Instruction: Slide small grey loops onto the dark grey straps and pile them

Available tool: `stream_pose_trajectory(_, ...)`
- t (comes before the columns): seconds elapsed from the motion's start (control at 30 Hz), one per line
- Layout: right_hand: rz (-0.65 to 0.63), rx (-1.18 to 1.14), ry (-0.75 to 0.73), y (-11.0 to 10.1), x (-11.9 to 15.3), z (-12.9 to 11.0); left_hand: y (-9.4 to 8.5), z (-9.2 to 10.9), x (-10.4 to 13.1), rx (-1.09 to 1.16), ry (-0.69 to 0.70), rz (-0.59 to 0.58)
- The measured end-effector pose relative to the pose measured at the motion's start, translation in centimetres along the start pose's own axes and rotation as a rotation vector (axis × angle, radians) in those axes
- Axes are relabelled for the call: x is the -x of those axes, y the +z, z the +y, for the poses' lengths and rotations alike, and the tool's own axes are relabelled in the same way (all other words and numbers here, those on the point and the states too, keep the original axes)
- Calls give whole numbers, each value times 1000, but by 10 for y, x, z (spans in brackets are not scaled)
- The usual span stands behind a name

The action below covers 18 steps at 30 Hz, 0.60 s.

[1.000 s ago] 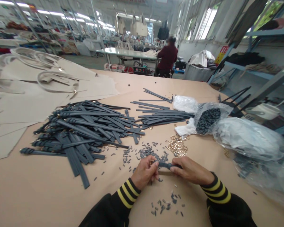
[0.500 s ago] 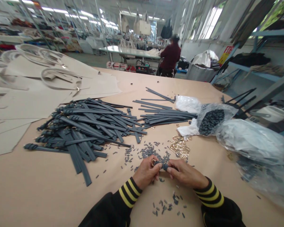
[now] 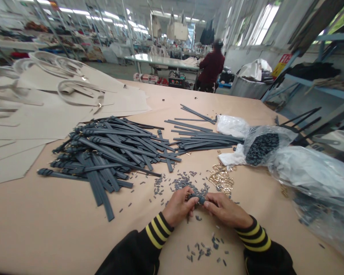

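Note:
Both hands meet over the tan table (image 3: 149, 244), below a heap of small dark pieces (image 3: 186, 181). My left hand (image 3: 179, 206) is closed around one end of a dark grey strap (image 3: 201, 199). The fingers of my right hand (image 3: 226, 208) pinch the strap's other end. Most of the strap is hidden by my fingers. Gold-coloured buckles (image 3: 222, 179) lie just beyond my right hand. More small dark pieces (image 3: 206, 250) are scattered between my forearms.
A pile of dark straps (image 3: 111, 149) lies at the left, with beige panels (image 3: 40, 110) beyond it. Loose flat strips (image 3: 200, 139) lie at centre back. Plastic bags (image 3: 312, 172) fill the right side. A person in dark red (image 3: 212, 68) is at the far side.
The camera view has shifted, so the table's contents appear slightly farther right. Both hands still hold the strap, and its visible part has turned slightly between the fingers.

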State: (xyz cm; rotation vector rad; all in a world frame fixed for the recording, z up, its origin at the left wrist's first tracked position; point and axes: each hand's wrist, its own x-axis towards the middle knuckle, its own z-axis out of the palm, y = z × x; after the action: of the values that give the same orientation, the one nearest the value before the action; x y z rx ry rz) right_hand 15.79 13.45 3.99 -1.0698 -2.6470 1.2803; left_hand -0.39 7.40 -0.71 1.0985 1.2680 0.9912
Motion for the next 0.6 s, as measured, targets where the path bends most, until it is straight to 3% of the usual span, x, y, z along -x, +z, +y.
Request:
stream_pose_trajectory(0.1, -14, -50, 29, 2, 1, -1, -1, -1, 0, -62, 29, 25)
stream_pose_trajectory(0.2, -80, -144, 45, 2, 3, -2, -3, -2, 2, -88, 53, -38)
stream_pose_trajectory(0.4, -16, 12, -32, -1, 3, -1, -5, 1, 5, -66, 34, -127)
stream_pose_trajectory(0.6, 11, 19, -31, 1, 3, -1, -4, -1, 6, -53, 34, -121)
